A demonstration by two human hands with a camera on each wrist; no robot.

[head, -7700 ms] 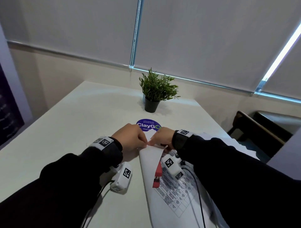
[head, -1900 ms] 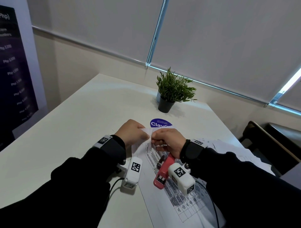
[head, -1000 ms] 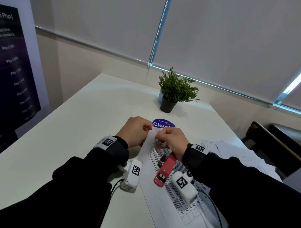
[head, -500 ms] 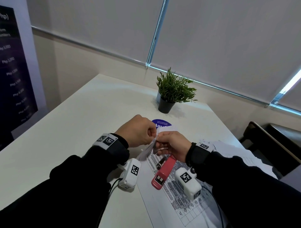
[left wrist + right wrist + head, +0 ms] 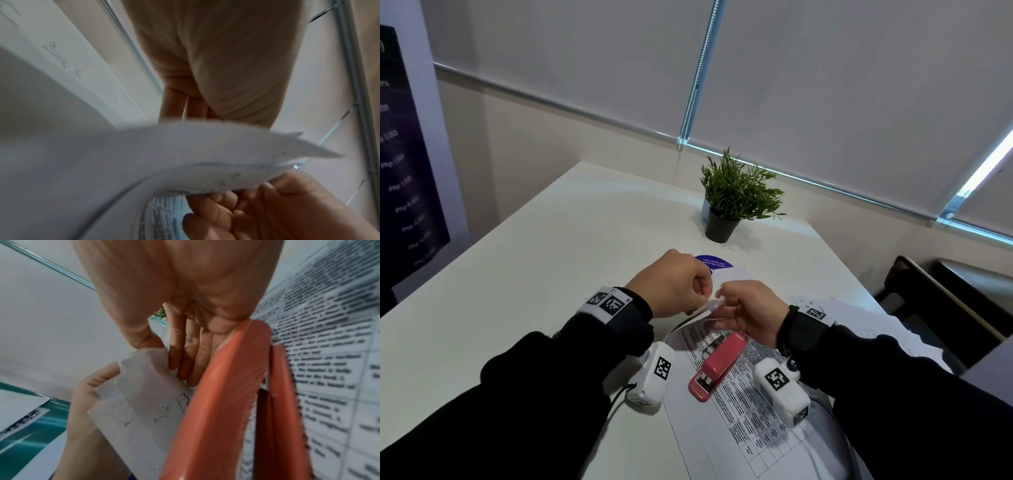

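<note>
Both hands meet above the counter (image 5: pixel 544 274). Left hand (image 5: pixel 674 291) pinches the lifted corner of the paper stack (image 5: pixel 743 421), fingers curled. Right hand (image 5: pixel 748 311) pinches the same corner from the other side. The rest of the stack lies flat on the counter. Red stapler (image 5: pixel 717 366) rests on the top printed sheet, its far end under the right palm; cannot tell if it is gripped. Potted plant (image 5: pixel 736 195) stands well beyond.

I get dim flat light, one bright strip at the blind gap (image 5: pixel 986 161) at 2 o'clock, soft shadows on the table (image 5: pixel 534 274), warped head-view edges, blurry wrist views.
</note>
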